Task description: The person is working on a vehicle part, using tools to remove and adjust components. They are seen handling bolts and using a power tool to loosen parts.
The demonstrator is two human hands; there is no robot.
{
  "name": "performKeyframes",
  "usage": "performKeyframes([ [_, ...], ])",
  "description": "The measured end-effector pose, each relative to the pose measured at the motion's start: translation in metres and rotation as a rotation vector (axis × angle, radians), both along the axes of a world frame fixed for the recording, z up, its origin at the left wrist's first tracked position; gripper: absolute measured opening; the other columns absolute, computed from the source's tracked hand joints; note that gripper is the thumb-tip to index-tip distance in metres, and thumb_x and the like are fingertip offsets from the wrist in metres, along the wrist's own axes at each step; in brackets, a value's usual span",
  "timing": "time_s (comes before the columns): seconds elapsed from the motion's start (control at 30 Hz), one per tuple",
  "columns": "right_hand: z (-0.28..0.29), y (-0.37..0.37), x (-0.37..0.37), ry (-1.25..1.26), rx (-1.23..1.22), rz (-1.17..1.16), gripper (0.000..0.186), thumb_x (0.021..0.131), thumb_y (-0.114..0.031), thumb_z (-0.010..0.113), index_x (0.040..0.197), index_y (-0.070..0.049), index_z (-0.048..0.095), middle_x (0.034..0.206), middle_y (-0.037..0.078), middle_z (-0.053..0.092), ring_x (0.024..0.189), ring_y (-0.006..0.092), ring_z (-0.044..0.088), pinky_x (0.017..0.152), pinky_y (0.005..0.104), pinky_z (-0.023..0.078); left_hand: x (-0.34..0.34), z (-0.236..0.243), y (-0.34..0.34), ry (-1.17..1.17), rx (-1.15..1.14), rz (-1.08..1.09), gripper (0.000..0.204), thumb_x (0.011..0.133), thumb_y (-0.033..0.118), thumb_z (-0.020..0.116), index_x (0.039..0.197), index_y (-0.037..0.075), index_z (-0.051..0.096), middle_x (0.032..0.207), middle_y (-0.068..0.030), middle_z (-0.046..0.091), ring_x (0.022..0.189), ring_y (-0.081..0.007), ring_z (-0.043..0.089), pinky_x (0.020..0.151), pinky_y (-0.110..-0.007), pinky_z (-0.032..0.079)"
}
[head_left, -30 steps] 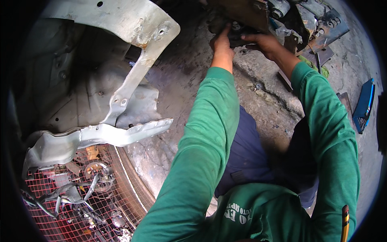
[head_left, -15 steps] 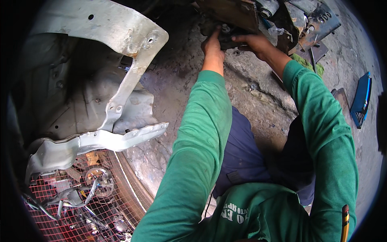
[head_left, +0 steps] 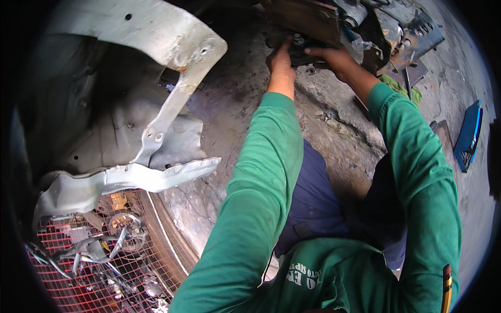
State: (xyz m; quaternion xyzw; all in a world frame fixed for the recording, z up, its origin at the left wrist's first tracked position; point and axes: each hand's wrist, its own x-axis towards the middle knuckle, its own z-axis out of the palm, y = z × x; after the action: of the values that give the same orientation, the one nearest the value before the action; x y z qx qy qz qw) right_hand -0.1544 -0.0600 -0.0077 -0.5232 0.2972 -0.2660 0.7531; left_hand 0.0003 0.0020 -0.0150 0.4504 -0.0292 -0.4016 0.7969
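At the far end of my reach, both hands grip a dark metal part (head_left: 299, 56) low over the concrete. My left hand (head_left: 281, 62) is closed on its left side, the thumb pointing up along it. From the right, my right hand (head_left: 335, 59) holds the same part, with its thumb across the top and the other fingers mostly hidden beneath. A pale bolt or nut (head_left: 298, 39) shows on top between the thumbs. Just behind, a rusty brown metal plate (head_left: 308, 21) stands close to the part. The part's full shape is lost in shadow.
A bare vehicle body panel (head_left: 190, 44) with a bent brace fills the left. Below it, red wire mesh (head_left: 156, 240) covers mechanical parts. Metal parts (head_left: 417, 36), a green cloth (head_left: 401, 88) and a blue case (head_left: 468, 136) lie to the right on cracked concrete (head_left: 339, 122).
The whole view has shifted slightly, so the surroundings and hands appear a little lower and to the right. Both hands keep their hold on the dark metal part.
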Motion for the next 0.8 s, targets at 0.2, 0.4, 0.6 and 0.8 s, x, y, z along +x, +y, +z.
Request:
performKeyframes([
  [0.2, 0.004, 0.01, -0.002, -0.004, 0.021, -0.048, 0.048, 0.081, -0.022, 0.089, 0.124, -0.011, 0.069, 0.115, 0.003, 0.073, 0.104, 0.0177, 0.067, 0.081, 0.035, 0.055, -0.003, 0.003, 0.006, -0.059, 0.044, 0.045, 0.052, 0.078, 0.011, 0.089, 0.122, -0.002, 0.064, 0.116, -0.0173, 0.07, 0.099, -0.0321, 0.071, 0.082, -0.048, 0.062],
  [0.4, -0.001, -0.001, 0.007, -0.015, 0.032, 0.004, 0.048, 0.08, -0.02, 0.089, 0.123, -0.007, 0.069, 0.115, 0.004, 0.073, 0.104, 0.018, 0.068, 0.084, 0.035, 0.056, 0.014, -0.009, -0.001, -0.077, 0.034, -0.016, 0.048, 0.087, 0.019, 0.083, 0.126, -0.001, 0.062, 0.117, -0.0165, 0.07, 0.101, -0.0318, 0.072, 0.085, -0.048, 0.062],
  [0.6, -0.003, -0.003, -0.001, 0.014, -0.005, -0.018, 0.05, 0.08, -0.021, 0.089, 0.124, -0.007, 0.07, 0.117, 0.004, 0.073, 0.105, 0.0181, 0.067, 0.086, 0.035, 0.056, -0.001, -0.009, -0.002, -0.074, 0.035, -0.032, 0.049, 0.088, 0.022, 0.083, 0.126, -0.001, 0.063, 0.119, -0.0156, 0.071, 0.104, -0.0324, 0.071, 0.087, -0.049, 0.062],
  [0.8, -0.004, -0.005, -0.002, 0.015, -0.011, -0.034, 0.048, 0.079, -0.021, 0.089, 0.122, -0.007, 0.07, 0.116, 0.003, 0.073, 0.105, 0.018, 0.068, 0.087, 0.0351, 0.056, 0.0, -0.008, -0.005, -0.101, 0.029, -0.06, 0.049, 0.087, 0.021, 0.083, 0.127, 0.0, 0.062, 0.121, -0.0161, 0.07, 0.107, -0.0337, 0.07, 0.09, -0.052, 0.061],
])
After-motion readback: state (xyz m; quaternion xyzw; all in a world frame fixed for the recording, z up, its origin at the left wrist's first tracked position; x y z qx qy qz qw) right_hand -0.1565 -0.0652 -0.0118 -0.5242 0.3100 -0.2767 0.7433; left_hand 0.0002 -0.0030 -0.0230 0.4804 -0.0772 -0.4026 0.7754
